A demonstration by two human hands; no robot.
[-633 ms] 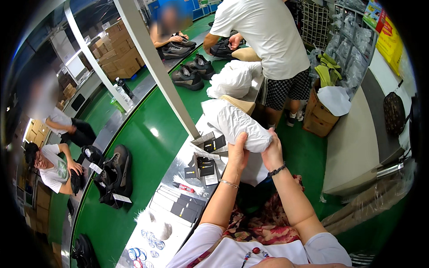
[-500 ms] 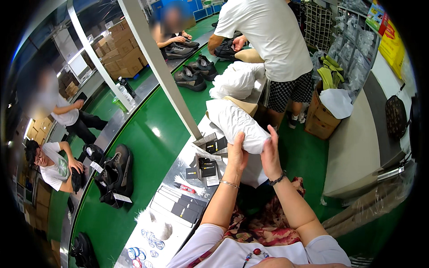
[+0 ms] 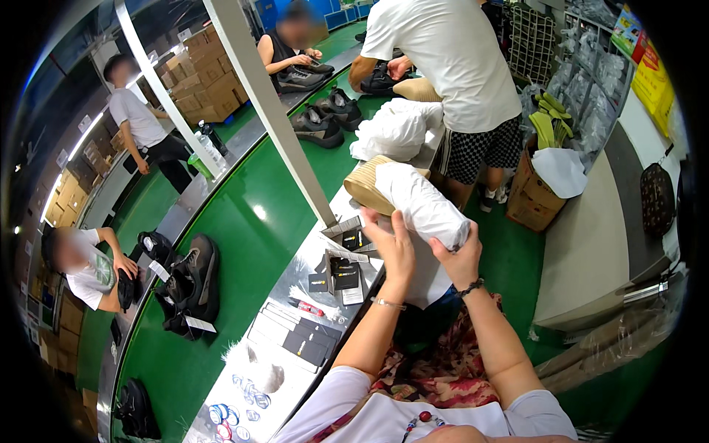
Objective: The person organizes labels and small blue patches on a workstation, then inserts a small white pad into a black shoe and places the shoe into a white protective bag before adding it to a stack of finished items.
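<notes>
A white crumpled paper bundle [image 3: 421, 199], shaped like a roll, is held in front of me over the bench edge. Around its near right end, my right hand [image 3: 459, 258] is closed. My left hand [image 3: 393, 242] is open beside its lower left side, fingers spread; whether the fingertips touch it I cannot tell. Against the bundle's far left end lies a tan ribbed curved piece [image 3: 363, 183]. Beyond it rests a heap of white paper [image 3: 395, 131].
Left of my arms, the bench holds black tags [image 3: 343, 273], a red marker-like item [image 3: 311, 308] and round stickers [image 3: 221, 417]. Shoes [image 3: 198, 277] sit on the green conveyor [image 3: 255, 221]. A white post [image 3: 277, 125] rises from the bench edge. Co-workers are nearby, one [image 3: 443, 66] just ahead.
The bundle has shifted slightly right, exposing more of the tan piece. My left hand has let go, its fingers spreading; my right hand has closed round the near end. A far co-worker has turned.
</notes>
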